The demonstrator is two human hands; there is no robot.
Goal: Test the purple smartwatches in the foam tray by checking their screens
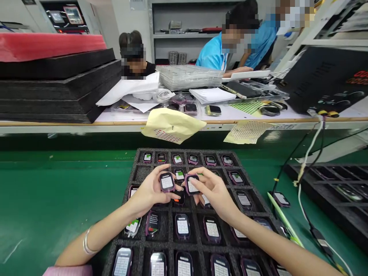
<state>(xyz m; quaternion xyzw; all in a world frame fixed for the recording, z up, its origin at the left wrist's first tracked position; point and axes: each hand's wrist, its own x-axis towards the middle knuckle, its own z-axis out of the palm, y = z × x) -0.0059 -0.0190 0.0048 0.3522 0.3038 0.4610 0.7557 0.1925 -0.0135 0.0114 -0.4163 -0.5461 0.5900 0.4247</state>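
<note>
Between thumb and fingers, my left hand (pixel 149 189) grips a small smartwatch body (pixel 167 181) with a purple rim and a lit white grid on its screen. A second smartwatch body (pixel 192 184), alike in look, is held in my right hand (pixel 214 191), whose thumb lies over its screen. Both hands hover above a black foam tray (pixel 166 247) divided into square compartments. Most compartments in view hold a smartwatch body, such as the one (pixel 182 225) below my hands. Some screens show white grids, others green or dark patches. My forearms cover part of the tray.
A shelf (pixel 120 124) behind the tray carries stacked black foam (pixel 51 92), clear plastic trays (pixel 189 76), papers and a black power supply (pixel 330 80). Cables (pixel 309 157) hang at right beside a green pen-like stick (pixel 283 218) and another foam tray (pixel 339 207). Several people work beyond.
</note>
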